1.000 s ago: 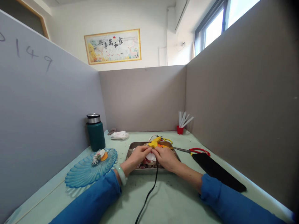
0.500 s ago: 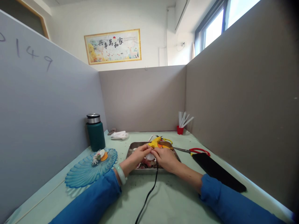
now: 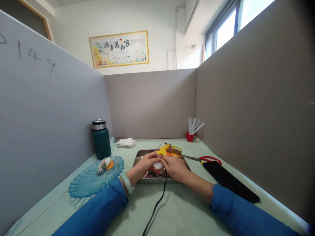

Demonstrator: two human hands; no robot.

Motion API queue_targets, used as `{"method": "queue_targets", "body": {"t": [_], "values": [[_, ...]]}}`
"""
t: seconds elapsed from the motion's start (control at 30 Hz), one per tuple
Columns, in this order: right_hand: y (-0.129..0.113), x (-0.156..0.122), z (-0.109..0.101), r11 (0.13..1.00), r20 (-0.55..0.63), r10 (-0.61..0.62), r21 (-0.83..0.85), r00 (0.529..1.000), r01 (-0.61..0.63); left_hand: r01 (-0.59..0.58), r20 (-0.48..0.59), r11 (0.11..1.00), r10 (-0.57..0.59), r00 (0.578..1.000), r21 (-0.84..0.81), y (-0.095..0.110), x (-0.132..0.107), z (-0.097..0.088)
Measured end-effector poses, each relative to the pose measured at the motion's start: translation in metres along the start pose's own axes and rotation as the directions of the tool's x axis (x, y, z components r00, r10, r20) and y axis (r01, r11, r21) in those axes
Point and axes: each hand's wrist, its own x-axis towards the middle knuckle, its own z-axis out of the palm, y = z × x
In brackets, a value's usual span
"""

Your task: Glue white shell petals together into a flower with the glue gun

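Observation:
My left hand (image 3: 149, 163) and my right hand (image 3: 174, 166) meet fingertip to fingertip above a metal tray (image 3: 157, 180). Both are closed in a pinch; whatever sits between the fingertips is too small or hidden to name. Just below them shows a white shell-like piece (image 3: 157, 165); whether it is held or lies in the tray I cannot tell. Pinkish and white pieces fill the tray's near part. Beyond my fingers lies a yellow glue gun (image 3: 163, 150), partly covered by my hands. A black cord (image 3: 161, 198) runs from under my right hand toward me.
On the left, a blue scalloped glass plate (image 3: 83, 183) bears a few shells, with a green bottle (image 3: 101, 142) behind. Red-handled scissors (image 3: 209, 159) and a black flat strip (image 3: 231, 182) lie right. White sticks stand in a red cup (image 3: 189, 137). Partitions enclose three sides.
Hardly anything differs. Both hands stay joined over the tray, with only a slight shift of the fingers and of the white piece below them.

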Motion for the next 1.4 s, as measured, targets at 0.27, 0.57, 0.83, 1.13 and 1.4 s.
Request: {"method": "queue_targets", "body": {"t": [0.27, 0.57, 0.83, 1.13, 1.4], "values": [[0.0006, 0.0003, 0.0029, 0.999, -0.003, -0.038, 0.016, 0.999, 0.038, 0.019, -0.079, 0.997, -0.013, 0.997, 0.070, -0.0016, 0.0021, 0.0000], [0.0005, -0.0001, 0.0021, 0.998, 0.020, -0.063, 0.008, 0.998, 0.063, 0.030, -0.107, 0.994, -0.019, 0.994, 0.108, 0.0014, 0.0007, 0.0005], [0.0002, -0.0004, 0.0020, 0.997, 0.023, -0.070, -0.017, 0.997, 0.071, 0.026, -0.098, 0.993, -0.015, 0.995, 0.111, -0.0002, 0.0016, 0.0000], [0.0003, -0.0003, 0.0017, 0.998, 0.035, -0.063, -0.006, 0.997, 0.063, 0.020, -0.083, 0.996, -0.013, 0.996, 0.084, -0.0017, 0.0018, -0.0005], [0.0012, -0.0002, 0.0028, 0.998, 0.028, -0.060, 0.006, 0.998, 0.060, -0.009, -0.062, 0.997, 0.014, 0.998, 0.081, -0.0018, 0.0017, -0.0016]]}}
